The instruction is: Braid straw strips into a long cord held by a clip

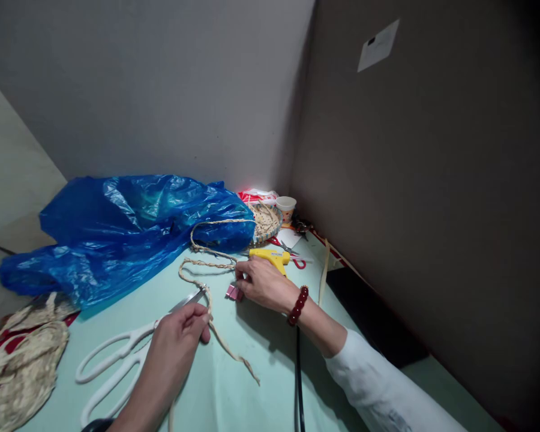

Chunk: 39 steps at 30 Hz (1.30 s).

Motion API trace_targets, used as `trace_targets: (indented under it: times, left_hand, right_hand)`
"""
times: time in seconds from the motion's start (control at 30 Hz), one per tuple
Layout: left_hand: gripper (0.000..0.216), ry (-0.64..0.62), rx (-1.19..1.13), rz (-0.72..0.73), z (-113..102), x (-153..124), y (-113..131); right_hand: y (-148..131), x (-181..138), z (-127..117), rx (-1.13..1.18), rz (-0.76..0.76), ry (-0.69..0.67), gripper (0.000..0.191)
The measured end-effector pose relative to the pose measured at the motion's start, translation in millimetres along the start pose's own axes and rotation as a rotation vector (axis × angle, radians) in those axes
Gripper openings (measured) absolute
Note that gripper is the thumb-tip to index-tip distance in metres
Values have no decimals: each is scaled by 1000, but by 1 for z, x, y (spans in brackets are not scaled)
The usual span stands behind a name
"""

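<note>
A thin braided straw cord [222, 342] winds across the table, with one frayed end trailing toward me. My left hand [182, 336] is closed, pinching the cord between thumb and fingers. My right hand [265, 285], wearing a dark red bead bracelet [297, 306], has its fingers closed on another stretch of the cord. Just below its fingertips is a pink binder clip [233, 292], partly hidden by the thumb. White-handled scissors [112, 354] lie beside my left hand, which covers part of their blades. A yellow glue gun [272, 258] lies behind my right hand.
A crumpled blue plastic bag [130, 222] spreads along the back left. A woven round basket [265, 223], a paper cup [286, 207] and red-handled scissors [299, 263] are at the back. Coiled straw braid [22, 378] lies front left; a black cable [299, 384] runs toward me.
</note>
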<state>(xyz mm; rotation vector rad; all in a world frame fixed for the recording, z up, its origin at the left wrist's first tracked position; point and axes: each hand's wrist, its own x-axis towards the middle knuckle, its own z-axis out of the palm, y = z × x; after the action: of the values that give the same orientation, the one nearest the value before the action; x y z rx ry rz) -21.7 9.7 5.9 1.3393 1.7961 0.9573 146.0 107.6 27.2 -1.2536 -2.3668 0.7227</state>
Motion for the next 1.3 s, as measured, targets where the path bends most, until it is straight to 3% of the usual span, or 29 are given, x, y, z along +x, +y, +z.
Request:
trace_targets:
  times: [0.2, 0.43, 0.7, 0.97, 1.3]
  left_hand:
    - [21, -2, 4, -15, -3, -3, 0]
    - [23, -16, 3, 13, -3, -1, -1]
    - [23, -56, 51, 55, 2, 5, -4]
    - [22, -68, -12, 68, 2, 11, -21]
    - [22, -29, 21, 56, 4, 10, -14]
  right_hand:
    - [3, 1, -7, 102, -18, -137, 7]
    - [12, 6, -5, 345, 32, -233, 23]
    - [14, 5, 1, 692, -163, -276, 33]
    - [18, 13, 8, 540, -56, -138, 19]
    - [14, 13, 15, 574, -39, -128, 23]
